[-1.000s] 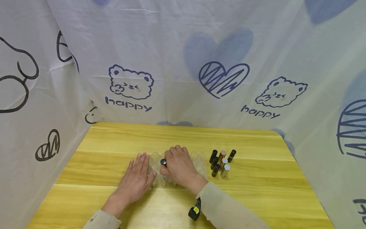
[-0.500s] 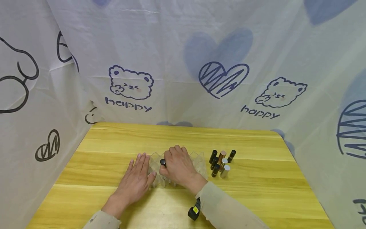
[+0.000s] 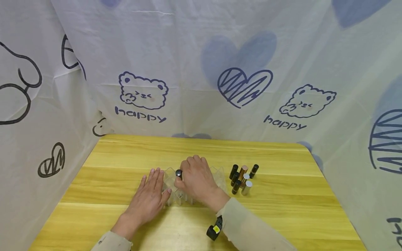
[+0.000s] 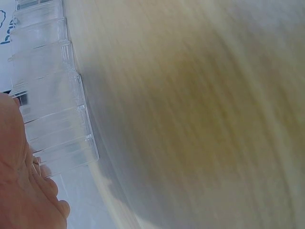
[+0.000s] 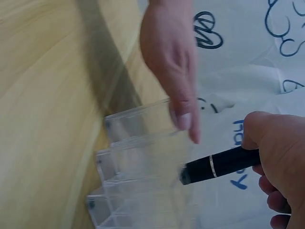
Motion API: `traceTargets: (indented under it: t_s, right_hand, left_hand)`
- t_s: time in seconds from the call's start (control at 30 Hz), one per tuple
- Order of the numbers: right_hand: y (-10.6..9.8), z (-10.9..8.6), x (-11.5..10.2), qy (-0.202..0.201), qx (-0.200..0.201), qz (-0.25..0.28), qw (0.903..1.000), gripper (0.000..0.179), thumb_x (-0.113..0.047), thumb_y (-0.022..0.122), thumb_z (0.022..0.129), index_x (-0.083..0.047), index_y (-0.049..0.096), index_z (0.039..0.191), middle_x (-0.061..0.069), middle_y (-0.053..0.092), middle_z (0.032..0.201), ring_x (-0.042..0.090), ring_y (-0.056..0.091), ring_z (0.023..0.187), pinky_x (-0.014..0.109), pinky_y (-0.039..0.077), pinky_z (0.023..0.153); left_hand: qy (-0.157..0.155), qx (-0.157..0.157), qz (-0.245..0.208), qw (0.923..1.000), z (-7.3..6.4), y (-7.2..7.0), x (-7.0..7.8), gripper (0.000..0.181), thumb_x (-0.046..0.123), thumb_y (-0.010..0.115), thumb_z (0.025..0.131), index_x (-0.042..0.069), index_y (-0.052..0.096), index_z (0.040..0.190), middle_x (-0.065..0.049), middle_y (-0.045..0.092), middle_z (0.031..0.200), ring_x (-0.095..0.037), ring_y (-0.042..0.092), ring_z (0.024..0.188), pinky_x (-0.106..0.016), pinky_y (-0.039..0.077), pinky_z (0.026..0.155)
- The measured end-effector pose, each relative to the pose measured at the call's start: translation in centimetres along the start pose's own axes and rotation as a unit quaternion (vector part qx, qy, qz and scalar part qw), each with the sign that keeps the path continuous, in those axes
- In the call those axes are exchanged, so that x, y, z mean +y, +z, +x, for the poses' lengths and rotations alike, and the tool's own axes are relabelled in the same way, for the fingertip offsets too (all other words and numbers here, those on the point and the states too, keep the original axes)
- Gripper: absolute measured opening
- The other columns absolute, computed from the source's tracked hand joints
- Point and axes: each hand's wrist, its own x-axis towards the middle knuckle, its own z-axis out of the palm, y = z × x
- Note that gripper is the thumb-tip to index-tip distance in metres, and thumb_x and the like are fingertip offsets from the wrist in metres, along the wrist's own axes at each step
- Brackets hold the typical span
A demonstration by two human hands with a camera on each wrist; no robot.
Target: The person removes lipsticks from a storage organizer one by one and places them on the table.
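Observation:
A clear plastic organizer (image 3: 221,178) with several compartments stands in the middle of the table, partly hidden by both hands. My left hand (image 3: 147,198) lies with straight fingers along its left end, the thumb touching the edge. Over the organizer, my right hand (image 3: 198,182) grips a black lipstick tube (image 3: 178,173) between thumb and curled fingers. In the right wrist view the lipstick tube (image 5: 224,163) shows a thin silver ring, and its far end is beside the compartment tops. Whether it touches the organizer I cannot tell. The left wrist view shows the organizer's stepped side wall (image 4: 47,95).
Right of the organizer, several lipstick tubes stand close together on the wooden table (image 3: 282,195): black ones (image 3: 236,187), a copper one (image 3: 243,171) and silver-topped ones (image 3: 247,188). A printed white cloth (image 3: 188,104) hangs behind and at both sides.
My right hand, with the lipstick tube, has shifted slightly upward in the head view over the last half second. The left hand and the standing tubes stay put.

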Motion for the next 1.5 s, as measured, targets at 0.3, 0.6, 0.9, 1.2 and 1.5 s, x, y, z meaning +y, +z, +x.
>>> traceTargets:
  t_s: [0.3, 0.6, 0.9, 1.2, 1.5]
  right_hand:
    - [-2.3, -0.1, 1.4, 0.033, 0.008, 0.043, 0.9985, 0.019, -0.029, 0.075, 0.088, -0.013, 0.064, 0.087, -0.003, 0.059, 0.082, 0.018, 0.049, 0.077, 0.030, 0.036, 0.070]
    - [-3.7, -1.5, 3.7, 0.057, 0.000, 0.053, 0.9969, 0.018, -0.026, 0.075, 0.090, -0.010, 0.066, 0.090, 0.001, 0.060, 0.083, 0.021, 0.047, 0.076, 0.033, 0.033, 0.069]
    - [-4.5, -2.8, 5.9, 0.072, -0.006, 0.036, 0.9967, 0.017, -0.024, 0.074, 0.089, -0.010, 0.064, 0.089, 0.001, 0.058, 0.081, 0.021, 0.043, 0.074, 0.033, 0.031, 0.069]
    - [-5.4, -3.8, 8.0, 0.093, 0.005, 0.023, 0.9954, 0.021, -0.025, 0.077, 0.088, -0.009, 0.065, 0.088, 0.003, 0.061, 0.083, 0.024, 0.049, 0.077, 0.035, 0.035, 0.069]
    - [-6.6, -4.9, 10.3, 0.115, 0.033, 0.004, 0.9929, 0.023, -0.025, 0.080, 0.086, -0.006, 0.067, 0.088, 0.006, 0.063, 0.081, 0.028, 0.052, 0.077, 0.038, 0.039, 0.069]
  left_hand:
    - [-0.003, -0.003, -0.004, 1.0000, 0.0, 0.0, -0.1, 0.076, 0.049, 0.037, 0.114, -0.006, 0.021, 0.165, -0.026, 0.021, 0.173, -0.040, 0.016, 0.162, -0.063, 0.015, 0.131]
    - [-0.002, -0.006, -0.010, 0.9999, 0.0, -0.1, 0.0, 0.076, 0.049, 0.036, 0.114, -0.006, 0.021, 0.165, -0.026, 0.020, 0.173, -0.040, 0.014, 0.162, -0.064, 0.014, 0.131]
    - [-0.002, -0.008, -0.014, 0.9999, 0.0, -0.1, 0.0, 0.077, 0.049, 0.036, 0.114, -0.006, 0.019, 0.165, -0.026, 0.020, 0.173, -0.041, 0.014, 0.163, -0.064, 0.013, 0.131]
    - [0.000, -0.008, -0.013, 0.9999, 0.0, -0.1, 0.0, 0.077, 0.049, 0.035, 0.114, -0.006, 0.019, 0.165, -0.026, 0.020, 0.173, -0.041, 0.014, 0.162, -0.064, 0.014, 0.130]
    - [0.001, -0.004, -0.017, 0.9998, 0.0, 0.0, 0.0, 0.077, 0.049, 0.036, 0.114, -0.006, 0.020, 0.165, -0.026, 0.020, 0.173, -0.042, 0.015, 0.162, -0.065, 0.014, 0.130]
